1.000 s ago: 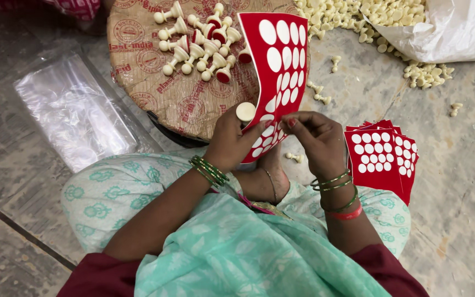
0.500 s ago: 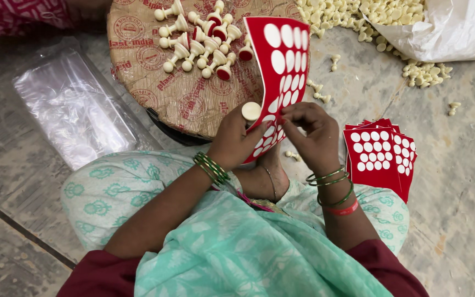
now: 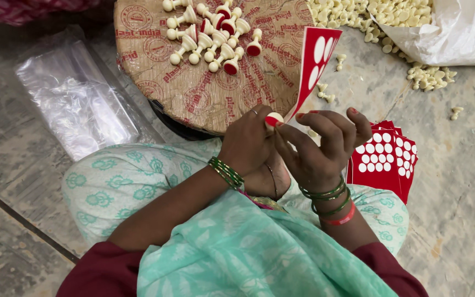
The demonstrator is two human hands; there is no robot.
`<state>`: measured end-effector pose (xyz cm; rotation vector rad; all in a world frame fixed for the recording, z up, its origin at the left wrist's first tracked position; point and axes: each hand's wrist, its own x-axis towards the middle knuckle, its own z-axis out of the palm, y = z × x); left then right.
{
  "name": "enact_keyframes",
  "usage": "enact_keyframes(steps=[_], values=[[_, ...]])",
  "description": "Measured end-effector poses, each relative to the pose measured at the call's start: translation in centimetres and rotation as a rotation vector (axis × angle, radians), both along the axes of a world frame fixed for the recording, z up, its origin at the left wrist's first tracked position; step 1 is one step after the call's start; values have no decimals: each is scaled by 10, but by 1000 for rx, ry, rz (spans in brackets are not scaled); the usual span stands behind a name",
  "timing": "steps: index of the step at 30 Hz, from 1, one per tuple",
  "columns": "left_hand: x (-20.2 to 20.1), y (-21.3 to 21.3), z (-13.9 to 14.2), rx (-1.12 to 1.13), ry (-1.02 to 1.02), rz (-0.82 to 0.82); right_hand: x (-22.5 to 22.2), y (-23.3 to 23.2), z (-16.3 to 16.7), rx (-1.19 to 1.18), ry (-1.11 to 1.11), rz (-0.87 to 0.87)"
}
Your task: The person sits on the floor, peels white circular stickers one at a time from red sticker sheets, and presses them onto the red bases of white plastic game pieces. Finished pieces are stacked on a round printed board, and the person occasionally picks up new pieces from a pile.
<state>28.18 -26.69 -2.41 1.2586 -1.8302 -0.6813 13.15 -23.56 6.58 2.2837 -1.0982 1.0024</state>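
The left hand [image 3: 247, 144] pinches a small cream peg [image 3: 274, 119] between thumb and fingertips, its round flat head turned up and to the right and already showing a red face, its stem hidden inside the grip, so its long axis seems to run back into the palm. The right hand [image 3: 319, 147] sits just to the right of it, touching or nearly touching, with the thumb and forefinger closed narrowly on the lower corner of a red sticker sheet [image 3: 314, 61] that rises up and away toward the far right; most of the round stickers on that sheet are already gone, leaving white holes. The peg head lies right at the sheet's lower corner, between the two sets of fingertips, so both hands are equally close to it and the sheet meets it from the right. Beyond the hands, a round board covered in brown paper [image 3: 204, 82] carries a cluster of finished pegs [image 3: 215, 33] with red tops, lying on their sides. To the right, near the knee, lies a stack of used red sheets [image 3: 386, 159]. A heap of plain cream pegs [image 3: 369, 14] spills from a white bag [image 3: 457, 30] at the far right, and a clear plastic bag [image 3: 75, 102] lies on the floor to the left.
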Motion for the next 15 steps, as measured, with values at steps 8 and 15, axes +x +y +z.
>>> enact_keyframes(steps=[8,15], values=[[1,3,5,-116,24,-1,-2,-2,-8,-44,38,-48],[0,1,4,-136,23,-6,-4,-4,-5,-4,64,-29]])
